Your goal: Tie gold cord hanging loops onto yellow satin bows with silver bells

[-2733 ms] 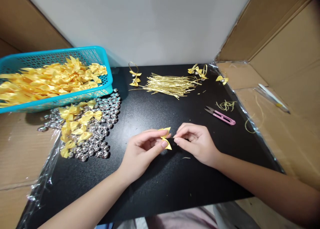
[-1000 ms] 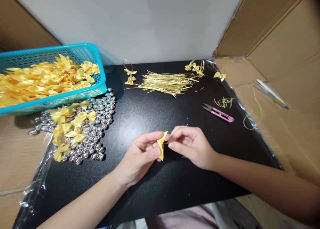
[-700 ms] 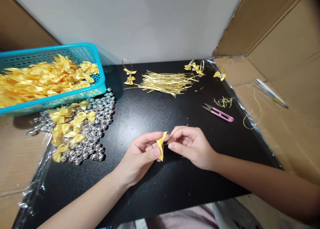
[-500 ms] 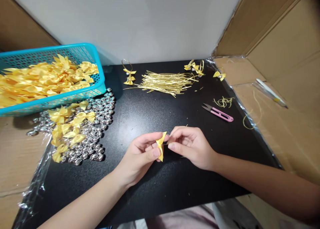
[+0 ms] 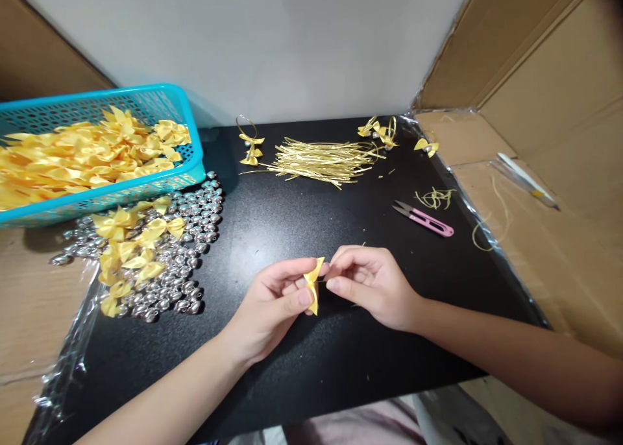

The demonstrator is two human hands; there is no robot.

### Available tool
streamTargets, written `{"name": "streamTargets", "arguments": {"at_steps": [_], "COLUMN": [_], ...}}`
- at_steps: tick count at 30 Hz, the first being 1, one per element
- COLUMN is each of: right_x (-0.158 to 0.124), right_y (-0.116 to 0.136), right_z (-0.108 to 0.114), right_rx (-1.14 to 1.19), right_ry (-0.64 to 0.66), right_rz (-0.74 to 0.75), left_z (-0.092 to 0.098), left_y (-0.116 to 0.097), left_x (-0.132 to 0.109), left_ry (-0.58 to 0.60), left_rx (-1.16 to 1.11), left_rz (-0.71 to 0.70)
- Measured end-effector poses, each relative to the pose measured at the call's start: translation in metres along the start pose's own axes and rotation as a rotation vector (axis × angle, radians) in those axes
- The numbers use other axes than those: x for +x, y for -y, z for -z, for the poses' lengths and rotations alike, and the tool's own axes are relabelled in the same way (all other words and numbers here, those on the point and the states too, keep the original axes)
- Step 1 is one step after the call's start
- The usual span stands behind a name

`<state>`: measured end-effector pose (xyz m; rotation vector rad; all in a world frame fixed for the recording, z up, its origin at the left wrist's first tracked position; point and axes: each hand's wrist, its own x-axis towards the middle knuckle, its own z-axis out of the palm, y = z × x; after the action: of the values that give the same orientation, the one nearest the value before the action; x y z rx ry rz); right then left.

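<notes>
Between the thumb and fingers of my left hand (image 5: 280, 302) is a yellow ribbon bow (image 5: 313, 286), held upright over the front of the black table. Close by on its right, my right hand (image 5: 370, 283) pinches a thin gold cord (image 5: 321, 280) that runs to the middle of the bow. Most of that cord is hidden by my fingers. Farther back lies a pile of gold cords (image 5: 321, 161). To my left, silver beads (image 5: 187, 270) are spread out, with several loose yellow bows (image 5: 117, 224) on top of them.
A blue basket (image 5: 195, 163) full of yellow bows stands at the back left. Pink thread snips (image 5: 428, 221) lie to the right by cord scraps (image 5: 435, 198). Bows with gold loops (image 5: 250, 148) sit along the back. A white pen-like tool (image 5: 528, 180) rests on the cardboard.
Almost nothing differs. Both hands keep the same hold on the bow and the cord, and the view has shifted very slightly.
</notes>
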<state>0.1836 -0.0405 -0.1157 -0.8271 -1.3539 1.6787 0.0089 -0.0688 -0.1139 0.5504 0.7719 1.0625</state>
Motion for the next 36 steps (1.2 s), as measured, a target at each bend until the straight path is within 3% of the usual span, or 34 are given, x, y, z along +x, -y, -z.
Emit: {"name": "streamTargets", "arguments": {"at_steps": [36], "right_x": [0.0002], "right_y": [-0.0009], "right_z": [-0.0010], "right_rx": [0.051], "right_ry": [0.005], "right_rz": [-0.044], "left_z": [-0.0006], "left_y": [-0.0006], "left_x": [0.0007], "left_ry": [0.032], "left_rx": [-0.020], "left_rz": [-0.013]}}
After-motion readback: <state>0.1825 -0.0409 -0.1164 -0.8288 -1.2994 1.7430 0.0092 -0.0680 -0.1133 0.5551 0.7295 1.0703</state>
